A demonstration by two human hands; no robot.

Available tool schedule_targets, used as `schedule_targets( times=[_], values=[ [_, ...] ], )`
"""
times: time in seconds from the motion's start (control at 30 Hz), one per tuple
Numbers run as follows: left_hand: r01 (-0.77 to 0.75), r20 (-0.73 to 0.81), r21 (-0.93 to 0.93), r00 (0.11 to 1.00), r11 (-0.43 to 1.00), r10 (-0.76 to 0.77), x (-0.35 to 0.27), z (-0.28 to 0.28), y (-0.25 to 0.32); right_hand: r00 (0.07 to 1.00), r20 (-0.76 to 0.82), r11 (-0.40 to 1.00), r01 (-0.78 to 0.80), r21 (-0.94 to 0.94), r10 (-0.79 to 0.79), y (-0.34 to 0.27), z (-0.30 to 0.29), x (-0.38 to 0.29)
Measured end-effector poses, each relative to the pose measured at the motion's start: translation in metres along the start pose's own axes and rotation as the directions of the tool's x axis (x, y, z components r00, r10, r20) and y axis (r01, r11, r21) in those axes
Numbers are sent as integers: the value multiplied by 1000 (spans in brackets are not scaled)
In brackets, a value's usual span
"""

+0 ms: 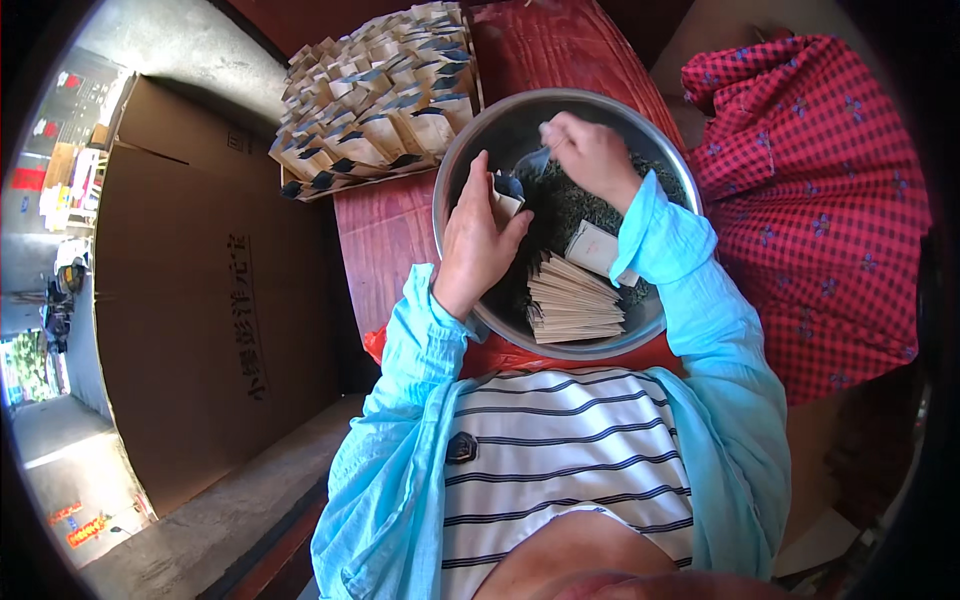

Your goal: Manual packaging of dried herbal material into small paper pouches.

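Note:
A wide metal bowl (pixel 491 328) stands before me with dark green dried leaves (pixel 581 193) inside, perhaps tea. My left hand (pixel 480 232) holds a small paper packet (pixel 507 201) over the bowl's left side, its dark-lined mouth gaping. Beside it, my right hand (pixel 589 154) grips a translucent scoop (pixel 532 161) whose bowl is close to the packet and just above the leaves. A fanned stack of flat paper packets (pixel 576 304) rests in the near part of the bowl. Another small bundle of packets (pixel 596 249) lies on the leaves, partly behind my right sleeve.
At the far left of the red wooden table (pixel 551 49), a shallow box (pixel 476 82) is packed with several rows of upright filled-looking packets (pixel 375 97). A large cardboard carton (pixel 187 300) stands left. Red checked cloth (pixel 810 217) hangs at right. Red plastic (pixel 495 360) lies under the bowl's near rim.

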State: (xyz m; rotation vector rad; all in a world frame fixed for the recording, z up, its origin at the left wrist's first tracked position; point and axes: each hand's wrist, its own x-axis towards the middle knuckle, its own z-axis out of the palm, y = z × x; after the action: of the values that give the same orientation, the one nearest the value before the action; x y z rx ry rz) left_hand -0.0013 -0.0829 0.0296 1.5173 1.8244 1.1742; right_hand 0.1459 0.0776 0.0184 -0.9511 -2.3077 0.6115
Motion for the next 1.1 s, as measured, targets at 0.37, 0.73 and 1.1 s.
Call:
schedule_targets(
  times=[0.37, 0.73, 1.1],
  values=[
    [-70, -20, 107, 997, 992, 73, 0, 3, -6, 796, -141, 805, 594, -12, -589, -41, -10, -13],
    [-53, 4, 120, 999, 991, 52, -2, 4, -6, 717, -222, 743, 667, -56, -660, -51, -27, -15],
    [21, 26, 23, 999, 1000, -21, 1, 3, -5, 932, -233, 954, 296, 40, -279, -16, -24, -4]
  ],
)
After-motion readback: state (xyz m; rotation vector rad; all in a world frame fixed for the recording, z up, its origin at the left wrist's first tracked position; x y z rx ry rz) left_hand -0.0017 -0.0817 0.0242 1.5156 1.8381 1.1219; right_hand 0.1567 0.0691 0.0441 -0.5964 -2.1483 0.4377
